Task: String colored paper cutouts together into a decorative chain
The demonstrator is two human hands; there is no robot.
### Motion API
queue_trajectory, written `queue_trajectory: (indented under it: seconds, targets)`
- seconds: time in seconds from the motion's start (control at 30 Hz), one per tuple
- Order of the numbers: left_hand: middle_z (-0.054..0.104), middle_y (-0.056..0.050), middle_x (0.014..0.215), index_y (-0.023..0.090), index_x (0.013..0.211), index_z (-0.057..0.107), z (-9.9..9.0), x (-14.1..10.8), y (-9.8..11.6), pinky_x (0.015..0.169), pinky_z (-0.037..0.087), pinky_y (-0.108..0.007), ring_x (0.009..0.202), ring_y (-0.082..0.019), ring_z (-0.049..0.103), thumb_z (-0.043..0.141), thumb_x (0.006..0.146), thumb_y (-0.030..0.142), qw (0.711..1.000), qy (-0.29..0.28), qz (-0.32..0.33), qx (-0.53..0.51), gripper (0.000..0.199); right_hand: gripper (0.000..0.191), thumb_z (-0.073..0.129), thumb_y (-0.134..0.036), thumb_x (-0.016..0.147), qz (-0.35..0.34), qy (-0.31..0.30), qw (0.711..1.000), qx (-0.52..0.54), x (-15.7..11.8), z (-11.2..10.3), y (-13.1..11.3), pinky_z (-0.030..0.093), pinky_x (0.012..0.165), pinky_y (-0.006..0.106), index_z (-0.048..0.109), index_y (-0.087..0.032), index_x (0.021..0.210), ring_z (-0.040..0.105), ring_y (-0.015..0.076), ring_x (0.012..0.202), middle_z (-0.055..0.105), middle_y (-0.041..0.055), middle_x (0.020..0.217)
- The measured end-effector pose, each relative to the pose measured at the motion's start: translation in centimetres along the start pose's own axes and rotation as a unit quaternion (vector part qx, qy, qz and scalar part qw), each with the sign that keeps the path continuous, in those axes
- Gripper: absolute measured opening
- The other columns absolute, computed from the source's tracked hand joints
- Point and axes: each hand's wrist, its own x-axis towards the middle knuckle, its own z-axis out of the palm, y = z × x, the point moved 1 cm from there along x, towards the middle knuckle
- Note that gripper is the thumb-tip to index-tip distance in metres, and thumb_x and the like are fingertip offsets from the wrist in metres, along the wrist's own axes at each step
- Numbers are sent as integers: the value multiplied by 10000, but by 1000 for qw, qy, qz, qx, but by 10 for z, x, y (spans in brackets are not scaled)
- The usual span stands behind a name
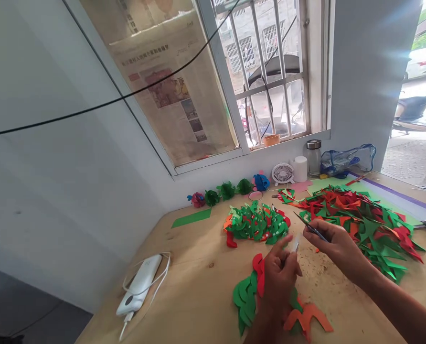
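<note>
My left hand is closed on a small whitish piece, pinched near the thumb, with one finger stretched out. To its right, my right hand grips a thin dark pointed tool, perhaps tweezers, its tip pointing up and left. Green paper shapes, a red one and an orange one lie around and below my left wrist. Beyond my left hand is a pile of curved green and red pieces with small white patches. A larger heap of cut paper lies beyond my right hand.
A white power bank with a cable lies at the left on the wooden table. Folded paper figures, a small fan, a white cylinder, a glass jar and a clear pouch stand along the wall.
</note>
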Motion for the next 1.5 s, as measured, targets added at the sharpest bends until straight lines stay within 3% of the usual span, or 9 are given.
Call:
queue_trajectory:
  seconds: [0.13,0.47,0.63,0.8,0.97,1.1,1.3,1.4,1.5]
  targets:
    - [597,15,566,129,1267,463,0,2,-1,344,245,-170,306,-29,323,609,746,367,996,-51,-54,-40,591,304,610,-477,739,-3,-25,1000,2,-5,1,-15,349,492,219,548,-192,655,394,108,551,460,-20,599]
    - [639,-111,988,170,1177,554,0,-4,3,404,413,-218,448,-122,595,665,685,296,977,-161,-44,-130,519,326,547,-498,787,-11,-87,996,-24,-8,7,-34,398,485,229,559,-198,657,461,125,541,504,-3,582]
    - [648,-58,662,116,1078,620,-3,-6,9,373,286,-162,364,-48,458,694,671,306,980,-140,-61,-130,455,286,631,-473,723,-6,-52,999,12,-7,7,-34,426,488,235,575,-204,642,501,141,547,550,6,603]
    - [537,-10,406,66,867,673,-2,-4,16,336,128,-152,299,-11,276,680,682,424,990,-41,-78,-105,403,303,644,-475,698,-22,-41,999,-20,-3,5,-37,380,472,215,563,-195,615,432,118,521,496,-11,561]
    - [633,-36,517,90,938,648,-2,-7,17,299,246,-147,278,-50,408,668,703,348,991,-62,-76,-88,350,374,575,-538,725,-22,-19,999,-31,1,3,-39,358,458,220,527,-195,582,406,119,517,457,-9,545]
    - [666,-47,578,105,1100,577,-2,-8,12,320,375,-182,313,-119,526,673,688,265,977,-140,-95,-130,452,390,574,-569,706,-8,-21,1000,-17,1,5,-38,380,457,227,531,-198,592,422,127,519,470,-2,552]
    - [697,-163,925,124,1233,486,-2,-11,12,399,435,-184,496,-156,650,652,728,263,932,-263,-156,-195,550,363,579,-570,717,7,-27,1000,3,1,8,-28,444,482,238,568,-211,666,465,143,549,485,2,586]
    - [697,-149,943,157,1211,507,0,-11,15,396,438,-202,503,-162,651,635,747,331,925,-261,-148,-235,512,358,571,-562,735,13,-46,999,7,1,8,-23,454,508,243,577,-207,693,497,147,560,507,6,603]
    - [705,-124,844,126,1004,619,0,-7,14,348,359,-183,413,-126,596,631,748,373,945,-192,-121,-237,357,361,570,-553,742,0,-38,999,-10,4,6,-18,405,487,229,571,-200,666,469,134,551,502,3,594]
